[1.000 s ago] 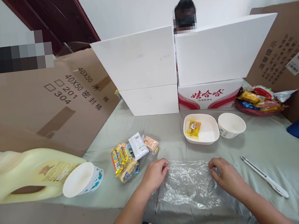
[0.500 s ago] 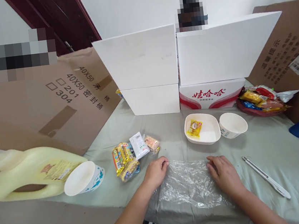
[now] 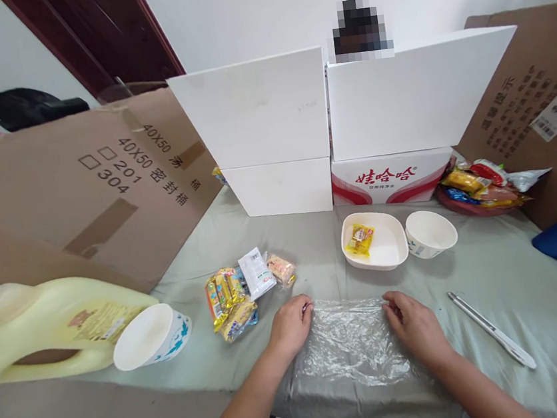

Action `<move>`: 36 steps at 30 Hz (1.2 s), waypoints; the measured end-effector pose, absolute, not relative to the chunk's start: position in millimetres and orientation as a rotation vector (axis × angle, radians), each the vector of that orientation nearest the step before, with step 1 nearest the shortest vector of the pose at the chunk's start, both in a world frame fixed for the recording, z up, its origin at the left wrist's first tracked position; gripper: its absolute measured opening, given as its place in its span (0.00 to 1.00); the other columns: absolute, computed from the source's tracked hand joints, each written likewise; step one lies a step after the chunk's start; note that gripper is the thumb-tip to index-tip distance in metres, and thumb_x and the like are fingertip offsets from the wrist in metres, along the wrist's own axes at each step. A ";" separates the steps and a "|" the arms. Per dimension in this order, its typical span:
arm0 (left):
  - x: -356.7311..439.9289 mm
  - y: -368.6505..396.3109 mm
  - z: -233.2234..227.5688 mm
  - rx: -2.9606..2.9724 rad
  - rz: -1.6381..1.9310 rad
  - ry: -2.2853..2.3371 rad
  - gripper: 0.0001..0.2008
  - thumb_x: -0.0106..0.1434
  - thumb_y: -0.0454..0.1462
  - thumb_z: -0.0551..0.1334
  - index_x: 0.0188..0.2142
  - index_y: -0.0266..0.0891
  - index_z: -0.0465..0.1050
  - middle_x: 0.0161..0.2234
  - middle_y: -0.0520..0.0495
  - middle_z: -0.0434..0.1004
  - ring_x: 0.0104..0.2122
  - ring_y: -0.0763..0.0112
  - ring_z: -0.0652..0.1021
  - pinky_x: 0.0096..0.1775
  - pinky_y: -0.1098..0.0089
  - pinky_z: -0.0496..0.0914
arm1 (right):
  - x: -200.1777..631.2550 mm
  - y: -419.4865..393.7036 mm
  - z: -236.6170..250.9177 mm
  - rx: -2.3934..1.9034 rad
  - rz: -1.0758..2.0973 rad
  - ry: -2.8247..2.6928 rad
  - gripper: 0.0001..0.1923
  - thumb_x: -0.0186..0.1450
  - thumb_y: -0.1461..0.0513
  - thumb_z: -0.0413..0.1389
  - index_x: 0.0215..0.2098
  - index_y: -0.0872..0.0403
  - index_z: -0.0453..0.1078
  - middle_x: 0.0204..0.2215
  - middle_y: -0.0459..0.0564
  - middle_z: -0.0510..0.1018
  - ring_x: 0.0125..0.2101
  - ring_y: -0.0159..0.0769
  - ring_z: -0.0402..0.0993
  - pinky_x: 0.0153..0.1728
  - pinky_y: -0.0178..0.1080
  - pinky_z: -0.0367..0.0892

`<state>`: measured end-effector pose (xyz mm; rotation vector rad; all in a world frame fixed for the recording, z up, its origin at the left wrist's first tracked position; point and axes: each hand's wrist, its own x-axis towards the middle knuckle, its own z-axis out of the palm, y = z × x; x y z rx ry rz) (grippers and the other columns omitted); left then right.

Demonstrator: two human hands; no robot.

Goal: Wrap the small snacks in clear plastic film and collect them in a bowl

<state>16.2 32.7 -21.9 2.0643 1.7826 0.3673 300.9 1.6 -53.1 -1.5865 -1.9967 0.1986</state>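
Note:
A clear, crinkled plastic bag (image 3: 352, 345) lies flat on the grey-green cloth at the table's near edge. My left hand (image 3: 290, 327) pinches its far left corner. On the far right corner my right hand (image 3: 415, 329) has its fingers closed on the film. A heap of small snack packets (image 3: 244, 288) lies just left of my left hand. Beyond the bag stands a white square dish (image 3: 383, 245) with one yellow packet (image 3: 359, 239) in it, and a white paper bowl (image 3: 431, 233) beside it.
A pale yellow jug (image 3: 50, 325) lies on its side at left with a paper bowl (image 3: 149, 335) against it. A white pen-like tool (image 3: 492, 329) lies at right. A red plate of snacks (image 3: 482, 187), white boxes, cardboard sheets and a person behind them stand at the back.
My right hand has slid a little left along the bag's far edge, and the bag now looks narrower. My left hand has stayed on its corner.

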 end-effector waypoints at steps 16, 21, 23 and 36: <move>75.4 -11.6 -44.6 2.626 0.203 1.100 0.40 0.63 0.57 0.57 0.68 0.48 0.46 0.69 0.44 0.44 0.67 0.43 0.45 0.62 0.39 0.46 | 315.3 5.6 -53.4 -1.752 -0.172 -2.189 0.13 0.71 0.62 0.44 0.42 0.54 0.70 0.32 0.51 0.76 0.31 0.38 0.72 0.33 0.38 0.63; 76.4 -12.8 -51.4 2.589 0.164 1.106 0.40 0.65 0.57 0.54 0.69 0.50 0.40 0.70 0.47 0.36 0.68 0.45 0.38 0.62 0.38 0.40 | 318.0 -5.3 -39.6 -1.670 -0.242 -2.132 0.13 0.69 0.59 0.48 0.45 0.55 0.71 0.41 0.56 0.77 0.43 0.46 0.70 0.46 0.47 0.63; 76.5 -12.6 -50.1 2.592 0.182 1.107 0.39 0.64 0.58 0.55 0.69 0.50 0.41 0.70 0.47 0.37 0.68 0.46 0.39 0.63 0.39 0.40 | 308.2 -13.2 -45.9 -1.473 -0.170 -2.274 0.17 0.69 0.55 0.49 0.51 0.55 0.69 0.48 0.56 0.76 0.50 0.45 0.68 0.52 0.47 0.60; -7.8 -6.0 -58.3 2.516 0.308 1.877 0.33 0.68 0.49 0.53 0.67 0.35 0.51 0.67 0.35 0.49 0.66 0.48 0.52 0.61 0.46 0.52 | 298.7 -23.3 -76.0 -1.420 -0.147 -2.456 0.35 0.68 0.48 0.48 0.69 0.49 0.47 0.65 0.52 0.58 0.65 0.49 0.49 0.60 0.55 0.52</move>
